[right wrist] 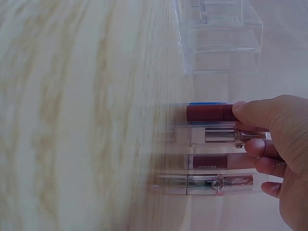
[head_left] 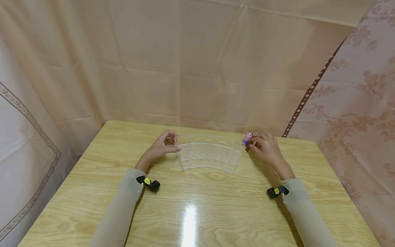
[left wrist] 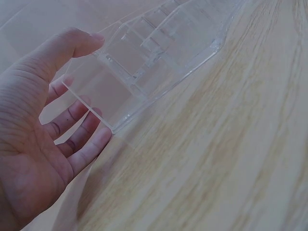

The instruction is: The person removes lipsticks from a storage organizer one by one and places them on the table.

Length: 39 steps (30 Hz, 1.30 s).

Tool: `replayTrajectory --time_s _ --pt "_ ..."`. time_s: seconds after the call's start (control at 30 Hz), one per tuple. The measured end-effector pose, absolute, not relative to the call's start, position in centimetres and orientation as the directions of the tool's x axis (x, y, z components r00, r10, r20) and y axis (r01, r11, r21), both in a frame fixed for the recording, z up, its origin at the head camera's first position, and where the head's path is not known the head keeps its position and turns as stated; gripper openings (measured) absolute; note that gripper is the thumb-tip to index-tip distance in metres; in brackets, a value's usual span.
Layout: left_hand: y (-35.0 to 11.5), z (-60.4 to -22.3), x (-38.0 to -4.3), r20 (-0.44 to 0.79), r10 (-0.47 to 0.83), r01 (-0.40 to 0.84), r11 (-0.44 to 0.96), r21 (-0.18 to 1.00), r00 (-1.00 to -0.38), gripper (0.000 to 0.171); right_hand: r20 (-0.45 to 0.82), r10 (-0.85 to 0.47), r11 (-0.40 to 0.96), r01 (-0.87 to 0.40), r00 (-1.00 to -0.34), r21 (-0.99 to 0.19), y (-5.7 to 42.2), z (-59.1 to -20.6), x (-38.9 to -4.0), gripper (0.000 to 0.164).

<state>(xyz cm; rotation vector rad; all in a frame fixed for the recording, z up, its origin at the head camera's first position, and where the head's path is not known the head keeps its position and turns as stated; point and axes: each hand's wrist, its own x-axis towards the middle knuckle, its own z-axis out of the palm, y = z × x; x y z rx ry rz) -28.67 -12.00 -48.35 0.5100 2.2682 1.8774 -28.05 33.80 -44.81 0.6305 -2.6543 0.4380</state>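
A clear acrylic organizer with stepped compartments and a curved front stands on the table. My left hand grips its left end, thumb at the upper edge and the other fingers behind the end panel. Beyond its right end, several lip gloss and lipstick tubes stand upright in a row. My right hand pinches at their tops, with the thumb on a dark red lipstick tube. The index fingertip lies at the cap of a clear tube. Other fingers rest by a mauve tube and a clear-cased tube.
A pink and blue tube stands at the back, near the organizer's right end. The wood-grain table ends at a beige curtain behind. A floral cloth hangs at the right, a white one at the left.
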Motion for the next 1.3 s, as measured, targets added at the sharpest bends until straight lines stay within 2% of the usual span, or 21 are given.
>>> replayTrajectory --time_s 0.53,1.1,1.3 --pt "-12.1 -48.4 -28.8 0.101 0.357 0.158 0.134 0.978 -0.929 0.062 0.403 -0.356 0.853 -0.469 -0.843 -0.228 33.8 -44.6 -27.8 0.025" --pt "-12.0 -48.1 -28.2 0.086 0.342 0.161 0.199 0.967 -0.936 0.06 0.444 -0.352 0.854 -0.477 -0.824 -0.208 33.9 -44.1 -27.3 0.029" --pt "-11.9 -48.0 -28.1 0.086 0.339 0.161 0.2 0.967 -0.937 0.06 0.497 -0.362 0.846 -0.502 -0.789 -0.18 33.7 -43.3 -27.1 0.034"
